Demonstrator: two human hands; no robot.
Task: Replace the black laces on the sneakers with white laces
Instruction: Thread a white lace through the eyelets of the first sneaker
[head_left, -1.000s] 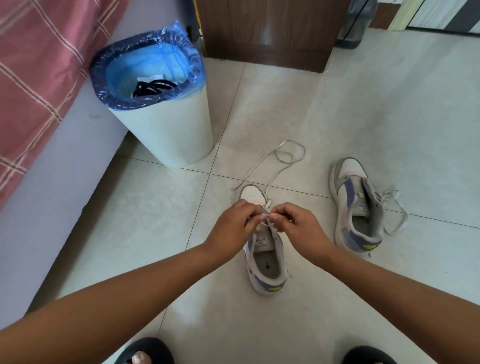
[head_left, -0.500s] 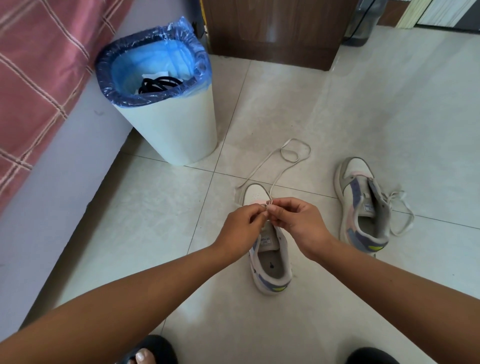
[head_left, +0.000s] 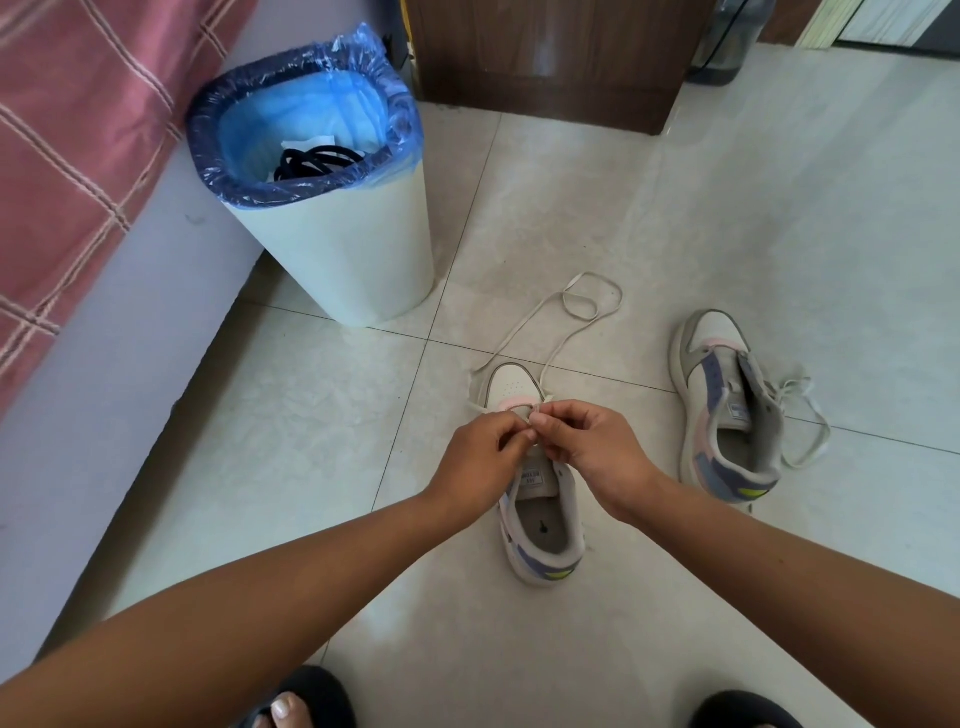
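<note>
A white, blue and pink sneaker (head_left: 540, 530) stands on the tiled floor in front of me, toe pointing away. My left hand (head_left: 480, 457) and my right hand (head_left: 592, 457) meet over its front eyelets, both pinching the white lace (head_left: 558, 343), whose loose ends trail and loop on the floor beyond the toe. The second sneaker (head_left: 727, 410) lies to the right, with a white lace (head_left: 810, 431) threaded in it and hanging off its right side. Black laces (head_left: 317, 158) lie inside the bin.
A white bin (head_left: 343, 249) with a blue liner stands at the left, beside a bed with a red checked cover (head_left: 78, 145). A dark wooden cabinet (head_left: 550, 57) is at the back. My feet in black slippers (head_left: 306, 699) show at the bottom edge.
Both hands have stayed together at the sneaker's front eyelets, shifting slightly toward the toe. The lace loop on the floor keeps about the same shape.
</note>
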